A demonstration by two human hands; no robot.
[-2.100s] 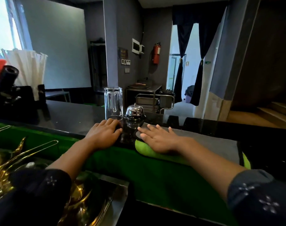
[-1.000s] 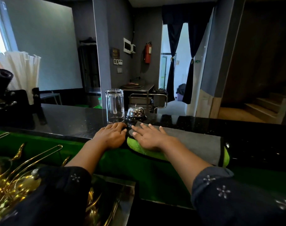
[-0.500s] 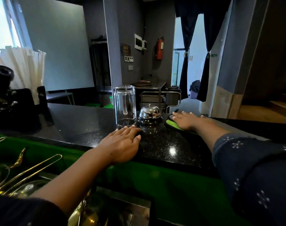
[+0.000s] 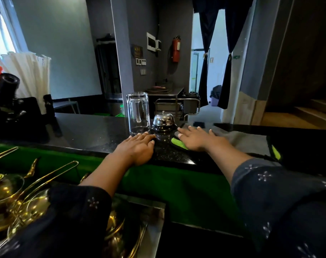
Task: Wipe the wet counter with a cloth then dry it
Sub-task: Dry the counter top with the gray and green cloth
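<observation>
The right hand [image 4: 197, 139] hides part of the cloth [image 4: 240, 140] beneath it.

No writing can be read anywhere: the dark plaque [image 4: 137, 51] on the wall far beyond the left hand [image 4: 138, 148] and the label on the fire extinguisher [image 4: 176, 48] beyond the right hand [image 4: 197, 138] are both too blurred.

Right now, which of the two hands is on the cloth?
The right hand, pressed flat on the grey-and-green cloth beside the bell. The left hand rests on the bare black counter.
</observation>
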